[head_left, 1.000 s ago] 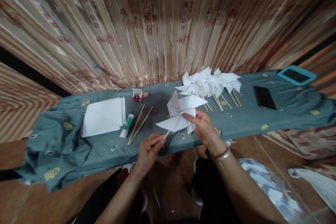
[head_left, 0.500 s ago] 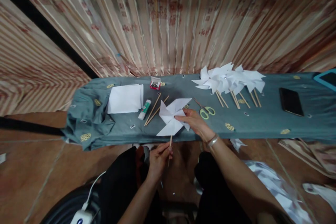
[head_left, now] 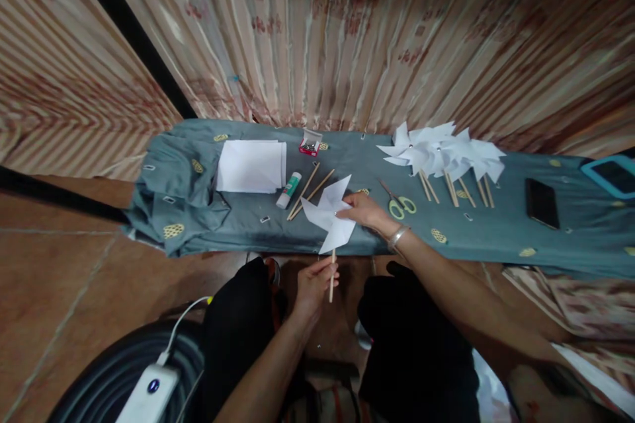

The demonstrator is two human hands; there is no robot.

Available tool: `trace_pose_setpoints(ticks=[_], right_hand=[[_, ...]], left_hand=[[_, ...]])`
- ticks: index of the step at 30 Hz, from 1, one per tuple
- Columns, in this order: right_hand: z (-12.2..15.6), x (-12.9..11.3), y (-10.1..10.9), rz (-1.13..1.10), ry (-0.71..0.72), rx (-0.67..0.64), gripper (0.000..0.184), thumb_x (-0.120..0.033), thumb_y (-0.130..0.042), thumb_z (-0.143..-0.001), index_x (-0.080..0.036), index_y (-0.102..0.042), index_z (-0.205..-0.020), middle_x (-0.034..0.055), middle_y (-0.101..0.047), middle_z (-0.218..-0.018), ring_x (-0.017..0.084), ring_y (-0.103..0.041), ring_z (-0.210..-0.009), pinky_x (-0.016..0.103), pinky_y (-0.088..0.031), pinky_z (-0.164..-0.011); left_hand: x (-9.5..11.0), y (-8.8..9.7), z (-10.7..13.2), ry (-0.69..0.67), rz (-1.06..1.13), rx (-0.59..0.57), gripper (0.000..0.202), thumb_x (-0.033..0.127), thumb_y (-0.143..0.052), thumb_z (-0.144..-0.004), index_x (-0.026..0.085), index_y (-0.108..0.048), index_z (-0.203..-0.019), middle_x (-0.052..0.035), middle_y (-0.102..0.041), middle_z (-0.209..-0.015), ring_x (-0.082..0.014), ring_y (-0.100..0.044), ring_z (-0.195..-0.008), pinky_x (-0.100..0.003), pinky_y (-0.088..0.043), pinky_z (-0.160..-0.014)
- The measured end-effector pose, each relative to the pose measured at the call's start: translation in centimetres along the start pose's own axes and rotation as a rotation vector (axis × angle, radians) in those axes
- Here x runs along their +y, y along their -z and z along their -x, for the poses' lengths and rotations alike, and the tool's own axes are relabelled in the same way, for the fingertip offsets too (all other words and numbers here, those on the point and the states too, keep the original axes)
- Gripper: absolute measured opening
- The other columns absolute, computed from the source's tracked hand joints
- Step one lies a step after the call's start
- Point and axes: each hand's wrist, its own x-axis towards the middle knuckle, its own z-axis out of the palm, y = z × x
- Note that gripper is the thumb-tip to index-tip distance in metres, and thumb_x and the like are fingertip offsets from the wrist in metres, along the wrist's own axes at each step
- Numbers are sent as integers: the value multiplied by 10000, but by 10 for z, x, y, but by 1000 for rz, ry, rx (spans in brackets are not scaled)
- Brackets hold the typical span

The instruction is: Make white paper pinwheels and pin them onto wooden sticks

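Observation:
A white paper pinwheel [head_left: 328, 217] on a wooden stick is held up at the front edge of the table. My left hand [head_left: 314, 285] is closed around the stick [head_left: 332, 283] below the paper blades. With bent fingers my right hand [head_left: 366, 211] grips the pinwheel near its centre, where a small pin head shows; part of the blades is hidden behind it. Loose wooden sticks [head_left: 308, 193] and a glue stick [head_left: 288, 190] lie to the left of the pinwheel. Green-handled scissors [head_left: 401, 205] rest just beyond my right hand.
A stack of white paper [head_left: 251, 166] and a red box of pins [head_left: 310, 143] lie on the cloth-covered table [head_left: 486, 231]. Several pinwheels [head_left: 441, 149] are grouped at the back right, near a black phone [head_left: 542, 203] and a blue-framed tablet [head_left: 612, 175]. A white power bank [head_left: 149, 393] sits lower left.
The pinwheel's blades have turned to a different angle between my hands. Both hands keep their hold. The camera view has shifted a little.

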Motion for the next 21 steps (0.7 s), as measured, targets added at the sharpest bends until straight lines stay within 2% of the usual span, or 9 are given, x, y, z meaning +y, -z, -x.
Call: trace_pose_setpoints(ticks=[10, 21], right_hand=[[-4, -25, 13, 387, -4, -36, 108, -260, -739, -656, -160, -727, -696, 6, -633, -629, 142, -551, -611, 238, -325, -543], [-9, -26, 14, 500, 21, -66, 178, -272, -742, -693, -158, -763, -827, 35, -708, -737, 167, -620, -692, 227, -354, -548]], left_hand=[[2, -5, 1, 35, 62, -23, 371, 270, -924, -435, 134, -790, -753, -60, -724, -683, -119, -634, -570, -225, -514, -535], [2, -6, 2, 55, 73, -51, 427, 299, -925, -443, 120, -784, -804, -63, -720, -708, -124, -636, -584, -243, -521, -567]])
